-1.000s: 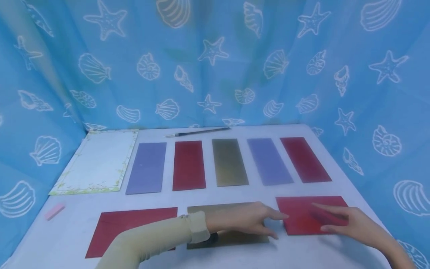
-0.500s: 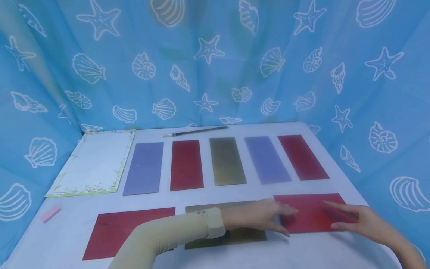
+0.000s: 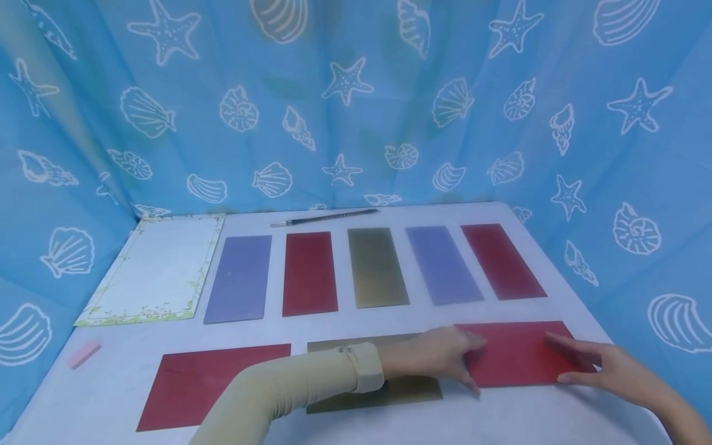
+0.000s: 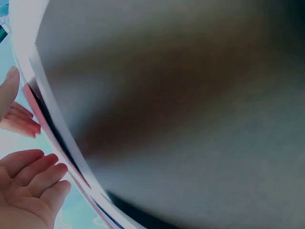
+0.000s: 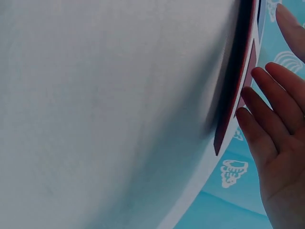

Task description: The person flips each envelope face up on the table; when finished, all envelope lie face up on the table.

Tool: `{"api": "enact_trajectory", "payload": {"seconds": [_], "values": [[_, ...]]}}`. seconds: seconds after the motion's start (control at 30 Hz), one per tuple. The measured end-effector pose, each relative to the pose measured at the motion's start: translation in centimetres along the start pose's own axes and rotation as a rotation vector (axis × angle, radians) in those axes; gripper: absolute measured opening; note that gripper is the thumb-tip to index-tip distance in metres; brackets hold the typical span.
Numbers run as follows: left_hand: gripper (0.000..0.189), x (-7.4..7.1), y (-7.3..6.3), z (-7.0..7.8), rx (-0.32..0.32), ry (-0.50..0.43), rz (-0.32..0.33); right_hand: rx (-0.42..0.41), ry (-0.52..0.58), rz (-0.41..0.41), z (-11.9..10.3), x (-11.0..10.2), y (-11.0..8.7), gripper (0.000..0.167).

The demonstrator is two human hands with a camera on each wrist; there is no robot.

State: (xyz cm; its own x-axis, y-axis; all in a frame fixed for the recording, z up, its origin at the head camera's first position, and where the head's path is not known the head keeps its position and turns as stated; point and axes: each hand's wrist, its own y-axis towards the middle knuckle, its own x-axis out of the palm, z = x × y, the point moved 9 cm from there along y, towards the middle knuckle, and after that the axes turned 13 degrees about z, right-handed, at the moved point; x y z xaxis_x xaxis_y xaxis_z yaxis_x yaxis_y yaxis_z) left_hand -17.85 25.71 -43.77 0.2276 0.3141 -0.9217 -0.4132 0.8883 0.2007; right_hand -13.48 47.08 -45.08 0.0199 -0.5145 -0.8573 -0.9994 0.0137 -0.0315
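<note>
A glossy red rectangular card [image 3: 517, 358] lies crosswise at the front right of the white table. My left hand [image 3: 439, 355] is at its left end, fingertips over that edge, thumb lower down near the corner. At the card's right end is my right hand [image 3: 617, 371], thumb and fingers spread apart. The right wrist view has the right hand [image 5: 281, 124] with loosely extended fingers beside the card edge; the left wrist view shows the left hand [image 4: 33, 191] with slightly bent fingers. Under my left forearm a gold card [image 3: 411, 390] is partly hidden.
Another red card [image 3: 211, 371] lies front left, partly behind the sleeve. Behind stand a row of upright-laid purple [image 3: 239, 278], red [image 3: 310, 275] and gold [image 3: 378, 269] cards, more beyond. A bordered sheet [image 3: 156, 272], pink eraser-like block [image 3: 84, 355] and brush [image 3: 328, 217] lie around.
My left hand has shifted right from over the gold card to the front right red card's left end. My right hand has slid slightly right along that card. The view has shifted a little.
</note>
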Motion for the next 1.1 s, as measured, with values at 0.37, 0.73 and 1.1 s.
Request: {"api": "enact_trajectory", "payload": {"seconds": [0.37, 0.73, 1.1], "values": [[0.073, 1.0, 0.3, -0.2, -0.048, 0.055, -0.042, -0.017, 0.034, 0.002, 0.0, 0.4, -0.4, 0.088], [0.038, 0.8, 0.7, 0.5, -0.036, 0.152, -0.053, -0.053, 0.044, -0.017, -0.3, 0.5, -0.4, 0.087], [0.024, -0.3, -0.1, 1.2, 0.028, 0.086, -0.043, 0.008, -0.008, -0.059, 0.2, 0.5, -1.0, 0.090]]}}
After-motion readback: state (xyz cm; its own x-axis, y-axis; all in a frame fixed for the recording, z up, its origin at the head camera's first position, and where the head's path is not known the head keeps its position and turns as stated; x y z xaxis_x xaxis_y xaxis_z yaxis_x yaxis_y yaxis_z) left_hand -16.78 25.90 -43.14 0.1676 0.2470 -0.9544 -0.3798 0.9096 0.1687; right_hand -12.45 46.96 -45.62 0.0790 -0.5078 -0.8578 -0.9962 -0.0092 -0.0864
